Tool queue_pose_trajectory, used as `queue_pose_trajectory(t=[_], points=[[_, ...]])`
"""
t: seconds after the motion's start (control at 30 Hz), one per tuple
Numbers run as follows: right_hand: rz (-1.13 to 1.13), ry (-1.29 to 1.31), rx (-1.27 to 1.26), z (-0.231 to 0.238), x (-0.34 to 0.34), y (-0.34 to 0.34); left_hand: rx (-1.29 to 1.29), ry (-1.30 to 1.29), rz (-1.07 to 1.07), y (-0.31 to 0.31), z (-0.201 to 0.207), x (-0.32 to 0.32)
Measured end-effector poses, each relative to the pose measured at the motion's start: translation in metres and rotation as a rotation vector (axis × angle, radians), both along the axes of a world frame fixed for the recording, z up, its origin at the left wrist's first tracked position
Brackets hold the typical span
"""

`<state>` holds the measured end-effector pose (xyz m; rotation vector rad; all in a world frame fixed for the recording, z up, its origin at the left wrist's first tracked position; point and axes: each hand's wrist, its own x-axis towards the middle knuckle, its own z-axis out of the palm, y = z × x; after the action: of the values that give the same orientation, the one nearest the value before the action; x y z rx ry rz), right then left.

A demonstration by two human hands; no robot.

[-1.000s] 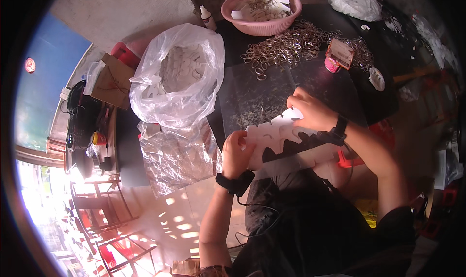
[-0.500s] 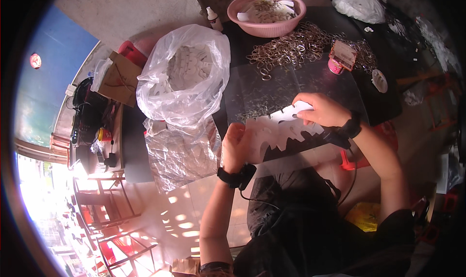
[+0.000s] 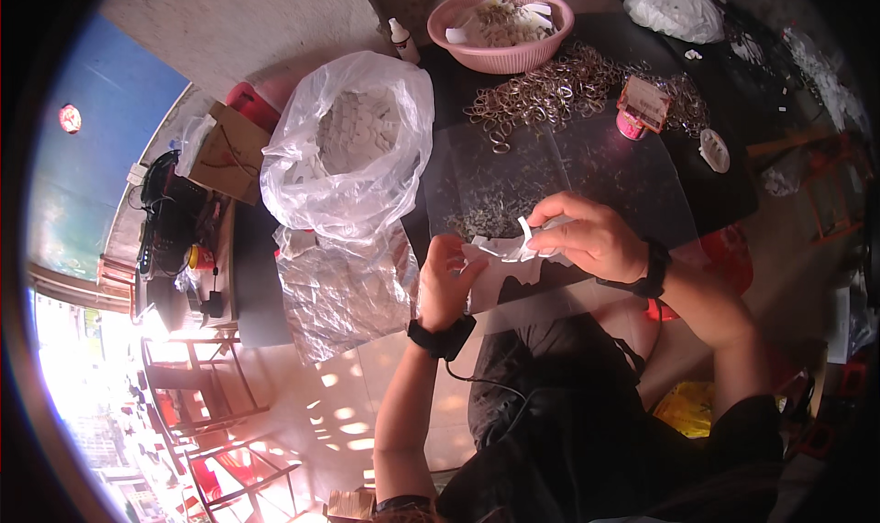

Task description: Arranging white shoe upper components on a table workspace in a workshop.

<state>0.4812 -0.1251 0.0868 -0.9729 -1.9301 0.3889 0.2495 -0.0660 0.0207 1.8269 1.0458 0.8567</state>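
Observation:
A white paper-like strip (image 3: 500,249) with notched edges is bunched and bent between my two hands over the front of the dark table. My left hand (image 3: 444,283) pinches its left end between thumb and fingers. My right hand (image 3: 594,239) grips the folded part, one piece of which stands up by the fingertips. The right hand's fingers cover much of the strip's right end. Just beyond the hands lies a scatter of small dark bits (image 3: 490,219) on a clear sheet (image 3: 632,179).
Left of my hands stands a clear plastic bag (image 3: 275,188) of white pieces on crinkled film (image 3: 344,285). Farther back are a heap of metal rings (image 3: 550,88), a pink basket (image 3: 438,30), a small pink tub (image 3: 630,125) and a white bottle (image 3: 400,35).
My right hand has moved left toward my left hand. The strip, spread out before, is now folded and bunched between them. My left hand stays about where it was.

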Motion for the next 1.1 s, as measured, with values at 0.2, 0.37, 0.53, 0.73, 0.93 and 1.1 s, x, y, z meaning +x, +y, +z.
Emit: queue_pose_trajectory(t=[0.2, 0.37, 0.53, 0.73, 0.93, 1.1], points=[[-0.087, -0.126, 0.155, -0.013, 0.013, -0.009, 0.419, 0.047, -0.013, -0.003, 0.006, -0.004], [-0.284, -0.183, 0.193, -0.022, 0.023, -0.022, 0.538, 0.08, -0.028, -0.011, 0.013, -0.001], [-0.31, -0.142, 0.141, -0.028, 0.024, -0.028, 0.699, 0.14, -0.093, -0.015, 0.018, -0.001], [-0.322, -0.144, 0.16, -0.033, 0.025, -0.027, 0.752, 0.121, -0.065, -0.018, 0.018, -0.001], [-0.332, -0.164, 0.17, -0.032, 0.025, -0.026, 0.856, 0.177, 0.021, -0.022, 0.025, -0.003], [-0.334, -0.212, 0.153, -0.026, 0.028, -0.027, 0.743, 0.173, 0.022, -0.038, 0.043, -0.011]])
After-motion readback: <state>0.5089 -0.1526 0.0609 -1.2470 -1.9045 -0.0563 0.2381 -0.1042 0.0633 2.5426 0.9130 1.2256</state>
